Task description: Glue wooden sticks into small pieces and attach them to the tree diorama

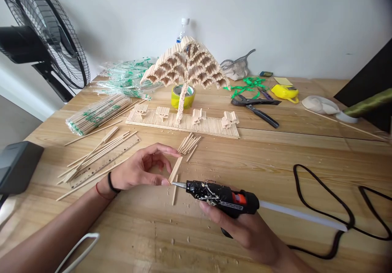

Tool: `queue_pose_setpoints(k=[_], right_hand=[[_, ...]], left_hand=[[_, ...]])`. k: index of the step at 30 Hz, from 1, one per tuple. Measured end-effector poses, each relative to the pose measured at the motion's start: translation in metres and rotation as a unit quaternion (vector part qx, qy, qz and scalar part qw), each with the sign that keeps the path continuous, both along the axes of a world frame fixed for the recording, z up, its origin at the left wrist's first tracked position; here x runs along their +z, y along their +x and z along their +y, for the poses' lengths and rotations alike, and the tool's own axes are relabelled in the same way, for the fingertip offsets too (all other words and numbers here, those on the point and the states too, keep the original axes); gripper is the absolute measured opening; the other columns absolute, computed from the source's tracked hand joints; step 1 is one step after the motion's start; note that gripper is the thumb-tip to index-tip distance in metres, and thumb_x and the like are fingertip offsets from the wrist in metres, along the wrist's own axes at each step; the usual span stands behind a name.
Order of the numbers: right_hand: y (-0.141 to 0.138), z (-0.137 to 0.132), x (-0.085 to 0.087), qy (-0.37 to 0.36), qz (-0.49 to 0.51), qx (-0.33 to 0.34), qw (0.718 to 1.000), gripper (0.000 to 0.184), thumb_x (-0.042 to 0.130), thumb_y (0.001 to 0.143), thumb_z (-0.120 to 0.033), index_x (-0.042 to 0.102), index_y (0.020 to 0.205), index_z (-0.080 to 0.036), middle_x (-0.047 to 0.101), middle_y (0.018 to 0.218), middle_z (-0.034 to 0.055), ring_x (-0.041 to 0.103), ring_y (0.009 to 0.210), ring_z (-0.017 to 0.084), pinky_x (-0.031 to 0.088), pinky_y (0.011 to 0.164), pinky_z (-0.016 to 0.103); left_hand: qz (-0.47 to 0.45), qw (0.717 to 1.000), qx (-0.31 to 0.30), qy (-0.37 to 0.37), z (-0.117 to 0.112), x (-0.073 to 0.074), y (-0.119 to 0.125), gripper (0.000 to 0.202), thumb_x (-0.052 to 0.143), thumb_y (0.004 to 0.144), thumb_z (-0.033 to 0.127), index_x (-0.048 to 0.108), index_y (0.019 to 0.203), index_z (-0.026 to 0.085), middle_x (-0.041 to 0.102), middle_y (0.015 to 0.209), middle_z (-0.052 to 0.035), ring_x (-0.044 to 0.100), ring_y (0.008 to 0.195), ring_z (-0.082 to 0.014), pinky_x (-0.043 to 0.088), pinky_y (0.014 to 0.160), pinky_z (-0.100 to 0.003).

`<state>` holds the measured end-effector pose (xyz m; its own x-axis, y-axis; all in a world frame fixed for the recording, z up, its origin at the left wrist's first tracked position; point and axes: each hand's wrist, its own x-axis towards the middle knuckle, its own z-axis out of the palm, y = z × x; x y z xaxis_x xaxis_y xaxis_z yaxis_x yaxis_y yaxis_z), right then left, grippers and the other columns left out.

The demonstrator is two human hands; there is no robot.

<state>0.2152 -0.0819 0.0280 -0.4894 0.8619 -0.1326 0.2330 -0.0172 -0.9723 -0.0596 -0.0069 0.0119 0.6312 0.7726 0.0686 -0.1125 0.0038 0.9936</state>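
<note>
Glue gun — black, flecked with pale residue — is gripped by its handle in the right hand, a whitish glue stick jutting from its back. A black cord loops to the gun's right. Just left of the gun, the left hand pinches a short wooden strip by its ends; whether the nozzle touches it I cannot tell. One loose stick lies by the gun's tip. Beyond the gun come a pile of short sticks, a roofed stick model, pliers and — farthest past it — a bottle.
</note>
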Motion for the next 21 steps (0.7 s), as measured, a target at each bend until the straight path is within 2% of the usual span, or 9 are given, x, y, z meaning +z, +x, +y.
queue_pose_setpoints(k=[4,9,16,21], right_hand=[[-0.0014,0.0005,0.0022,0.012,0.000,-0.007,1.000,0.033,0.053,0.100,-0.047,0.049,0.077,-0.024,0.046,0.073,-0.0011,0.045,0.069,0.017,0.043,0.066,0.031],[-0.0012,0.0001,0.0023,0.020,-0.012,-0.013,1.000,0.035,0.053,0.100,-0.048,0.047,0.075,-0.024,0.046,0.070,-0.0016,0.045,0.067,0.017,0.044,0.066,0.031],[0.0015,0.0006,-0.0017,0.049,-0.011,-0.020,0.999,0.030,0.054,0.101,-0.041,0.053,0.077,-0.023,0.053,0.073,-0.0013,0.049,0.068,0.017,0.044,0.067,0.029],[0.0012,0.0022,-0.0010,0.049,-0.005,-0.011,0.999,0.032,0.055,0.101,-0.042,0.050,0.076,-0.023,0.045,0.068,-0.0027,0.044,0.063,0.016,0.040,0.061,0.029]], left_hand=[[-0.009,1.000,-0.008,0.007,0.0002,-0.0008,-0.0006,0.056,0.089,0.079,0.015,0.069,0.130,0.020,0.064,0.141,-0.0144,0.066,0.095,-0.0150,0.055,0.084,-0.028],[-0.002,1.000,-0.013,0.010,0.0005,0.0005,-0.0009,0.054,0.089,0.080,0.017,0.069,0.130,0.018,0.065,0.139,-0.0154,0.065,0.096,-0.0153,0.054,0.083,-0.027],[-0.008,1.000,-0.020,-0.001,0.0005,0.0024,-0.0013,0.055,0.087,0.082,0.013,0.069,0.133,0.021,0.067,0.132,-0.0109,0.065,0.096,-0.0139,0.054,0.082,-0.024],[-0.006,1.000,-0.014,0.000,0.0007,0.0025,-0.0004,0.057,0.090,0.078,0.013,0.072,0.130,0.026,0.070,0.130,-0.0087,0.067,0.095,-0.0138,0.054,0.080,-0.025]])
